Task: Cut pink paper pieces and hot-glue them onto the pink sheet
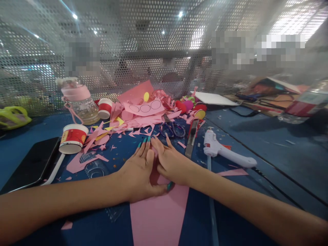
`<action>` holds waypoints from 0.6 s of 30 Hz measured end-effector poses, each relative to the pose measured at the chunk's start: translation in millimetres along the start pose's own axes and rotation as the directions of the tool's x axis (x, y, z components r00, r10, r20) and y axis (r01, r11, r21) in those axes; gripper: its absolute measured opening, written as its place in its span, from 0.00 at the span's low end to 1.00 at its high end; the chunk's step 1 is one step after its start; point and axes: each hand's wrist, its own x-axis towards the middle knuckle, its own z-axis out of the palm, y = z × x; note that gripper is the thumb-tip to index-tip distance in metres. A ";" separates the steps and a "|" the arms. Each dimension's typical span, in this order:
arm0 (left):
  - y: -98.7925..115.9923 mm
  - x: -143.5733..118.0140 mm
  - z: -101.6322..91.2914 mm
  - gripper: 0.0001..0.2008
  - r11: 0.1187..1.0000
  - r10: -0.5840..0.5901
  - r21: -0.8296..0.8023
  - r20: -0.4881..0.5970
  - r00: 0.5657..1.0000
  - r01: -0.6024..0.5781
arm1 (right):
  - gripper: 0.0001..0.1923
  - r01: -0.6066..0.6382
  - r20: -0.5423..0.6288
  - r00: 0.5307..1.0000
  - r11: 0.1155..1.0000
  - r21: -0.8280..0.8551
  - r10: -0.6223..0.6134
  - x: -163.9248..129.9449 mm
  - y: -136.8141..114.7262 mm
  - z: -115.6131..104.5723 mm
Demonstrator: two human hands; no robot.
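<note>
A long sheet of pink paper [159, 218] lies on the blue table, running from under both hands to the near edge of the view. My left hand [137, 176] rests on its far part, fingers stretched forward with teal nails and thumb spread across the sheet. Against it sits my right hand [175, 165], its fingers bent and closed on the paper's far end; the exact grip is partly hidden. Just beyond the hands are scissors with dark blue handles [172, 130] and a box cutter [191, 138].
A white glue gun [228, 152] lies to the right with its cord. Pink paper scraps [143, 118] are heaped at the back. On the left are a phone [32, 164], a red-and-white paper cup [73, 138] and a pink-lidded bottle [80, 100]. A perforated metal screen [153, 44] stands behind.
</note>
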 end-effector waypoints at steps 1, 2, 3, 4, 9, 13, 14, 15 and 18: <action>0.2 0.5 -0.4 0.46 1.000 -0.003 0.001 0.004 1.000 0.003 | 0.35 0.000 0.002 1.000 1.000 0.005 0.000 0.3 0.3 -0.1; 0.5 0.9 -0.9 0.47 1.000 -0.005 0.005 0.008 1.000 0.005 | 0.34 0.002 0.006 1.000 1.000 0.009 -0.002 0.5 0.6 -0.2; 0.8 1.2 -1.4 0.48 1.000 -0.005 0.014 0.010 1.000 0.005 | 0.35 0.001 0.007 1.000 1.000 0.015 -0.001 0.7 0.8 -0.5; 1.1 1.5 -2.0 0.48 1.000 -0.003 0.025 0.011 1.000 0.002 | 0.35 -0.002 0.006 1.000 1.000 0.021 0.002 0.8 0.9 -0.7; 2.4 1.3 -4.0 0.47 0.995 0.008 0.102 0.014 1.000 -0.009 | 0.34 0.018 -0.010 1.000 1.000 0.012 -0.018 0.5 0.5 -2.2; 3.0 0.8 -3.2 0.44 0.992 0.056 0.119 -0.040 0.998 -0.051 | 0.30 0.046 -0.027 0.999 0.999 -0.020 -0.046 -0.3 -0.6 -3.9; 3.2 0.8 -3.0 0.43 0.991 0.068 0.118 -0.051 0.996 -0.061 | 0.29 0.043 -0.029 0.999 0.999 -0.027 -0.044 -0.4 -1.2 -4.5; 3.5 0.8 -3.0 0.42 0.991 0.075 0.118 -0.056 0.996 -0.068 | 0.29 0.039 -0.030 0.999 0.999 -0.036 -0.040 -0.6 -1.9 -5.2; 4.9 0.9 -4.3 0.41 0.988 0.088 0.127 -0.037 0.995 -0.083 | 0.27 0.046 -0.029 0.998 0.997 -0.067 -0.048 -0.8 -3.8 -7.0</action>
